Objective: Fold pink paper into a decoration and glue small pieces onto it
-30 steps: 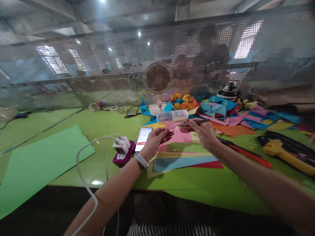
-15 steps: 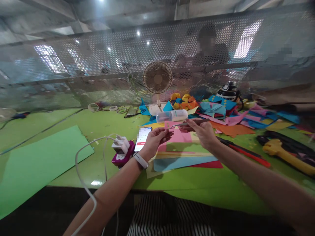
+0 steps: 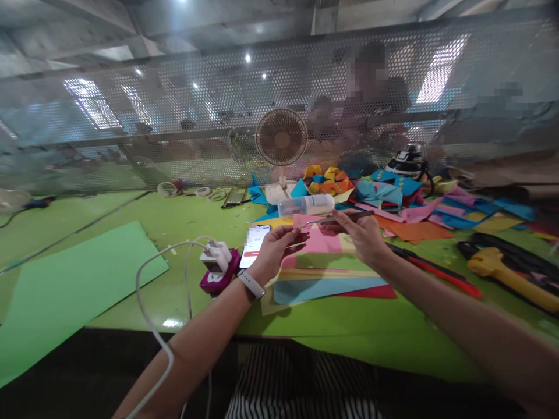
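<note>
1 bit of pink paper [image 3: 297, 222] sat pinched in my left hand [image 3: 276, 247], my right hand [image 3: 365, 238] gripped a slim tool [image 3: 322, 220], phone [image 3: 252, 250] just left.

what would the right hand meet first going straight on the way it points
Probably the small pink paper held by the left hand; the right hand aims its slim tool that way, though depth is unclear.

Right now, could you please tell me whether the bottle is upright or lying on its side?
Lying on its side: the bottle stretches left to right in front of the fan.
</note>
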### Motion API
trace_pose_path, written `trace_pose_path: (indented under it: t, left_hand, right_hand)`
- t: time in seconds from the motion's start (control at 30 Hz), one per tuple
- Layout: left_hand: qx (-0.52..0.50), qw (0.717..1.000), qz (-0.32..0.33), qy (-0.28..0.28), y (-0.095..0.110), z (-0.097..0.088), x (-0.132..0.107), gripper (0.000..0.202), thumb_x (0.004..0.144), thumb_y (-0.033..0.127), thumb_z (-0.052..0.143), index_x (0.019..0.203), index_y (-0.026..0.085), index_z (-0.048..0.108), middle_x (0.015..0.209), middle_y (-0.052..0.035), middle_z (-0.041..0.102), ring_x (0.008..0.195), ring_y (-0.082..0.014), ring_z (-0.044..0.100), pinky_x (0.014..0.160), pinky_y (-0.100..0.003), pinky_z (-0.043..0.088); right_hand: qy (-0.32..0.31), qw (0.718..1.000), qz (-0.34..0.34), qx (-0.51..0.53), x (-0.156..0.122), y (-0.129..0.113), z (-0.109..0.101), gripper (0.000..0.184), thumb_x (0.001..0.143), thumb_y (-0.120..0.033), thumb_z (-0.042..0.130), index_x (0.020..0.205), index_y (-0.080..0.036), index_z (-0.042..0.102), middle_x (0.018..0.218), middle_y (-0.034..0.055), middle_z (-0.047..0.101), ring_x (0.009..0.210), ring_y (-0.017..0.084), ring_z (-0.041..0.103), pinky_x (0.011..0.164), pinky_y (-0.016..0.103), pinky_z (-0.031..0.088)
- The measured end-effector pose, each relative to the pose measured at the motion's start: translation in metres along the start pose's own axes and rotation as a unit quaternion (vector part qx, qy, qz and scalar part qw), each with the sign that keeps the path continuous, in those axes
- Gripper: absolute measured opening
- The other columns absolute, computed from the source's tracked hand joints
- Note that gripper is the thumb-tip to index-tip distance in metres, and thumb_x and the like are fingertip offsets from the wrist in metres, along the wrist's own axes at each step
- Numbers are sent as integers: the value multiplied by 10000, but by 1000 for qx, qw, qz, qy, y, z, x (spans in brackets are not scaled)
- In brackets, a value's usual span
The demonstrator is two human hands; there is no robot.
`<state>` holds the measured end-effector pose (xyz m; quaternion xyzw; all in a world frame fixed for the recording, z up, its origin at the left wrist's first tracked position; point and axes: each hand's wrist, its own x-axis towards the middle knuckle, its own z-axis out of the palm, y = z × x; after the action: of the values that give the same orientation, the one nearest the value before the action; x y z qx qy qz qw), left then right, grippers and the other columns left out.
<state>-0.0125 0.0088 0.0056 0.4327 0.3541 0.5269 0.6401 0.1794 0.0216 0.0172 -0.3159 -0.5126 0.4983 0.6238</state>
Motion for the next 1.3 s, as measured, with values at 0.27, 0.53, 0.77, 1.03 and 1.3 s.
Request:
trace_pose_path:
  t: [0.27, 0.53, 0.77, 1.03, 1.3]
  left_hand:
    - [-15, 1000, 9, -5, -2, -2, 2, 177, 735, 223, 693, 853, 119, 612, 850, -96, 707, 840, -186, 669, 844, -344, 496]
    - [7, 1000, 5, -1, 0, -1, 1, 183, 745, 248, 685, 864, 129, 616, 867, -89, 706, 819, -180, 670, 810, -336, 503]
    - [17, 1000, 7, 1, -1, -1, 1, 190, 741, 254, 690, 857, 128, 609, 852, -90, 707, 822, -186, 670, 805, -345, 504]
    - [23, 1000, 14, -9, -1, -2, 1, 210, 724, 268, 703, 852, 131, 610, 852, -76, 704, 828, -189, 669, 807, -345, 501]
    - [16, 1000, 15, -15, -1, -2, 0, 203, 719, 253, 707, 842, 129, 604, 853, -73, 704, 842, -194, 667, 802, -338, 504]
  right_hand:
    - [-4, 1000, -16, -12, -3, -2, 3, 333, 685, -447, 698, 800, -139, 645, 722, 79, 715, 674, 236, 691, 663, 384, 583]
    - [2, 1000, -23, -18, -3, -3, 4, 306, 706, -428, 686, 813, -144, 646, 724, 69, 716, 677, 224, 691, 674, 376, 588]
    - [5, 1000, -19, -24, -3, -3, 3, 324, 692, -443, 692, 804, -142, 649, 730, 80, 717, 667, 229, 691, 648, 367, 586]
    - [0, 999, -27, -24, -1, -1, 1, 311, 693, -422, 698, 815, -140, 651, 706, 70, 716, 643, 224, 690, 602, 342, 583]
    - [1, 999, -26, -26, -2, -2, 1, 298, 712, -404, 688, 825, -131, 647, 713, 78, 717, 644, 220, 689, 606, 341, 582]
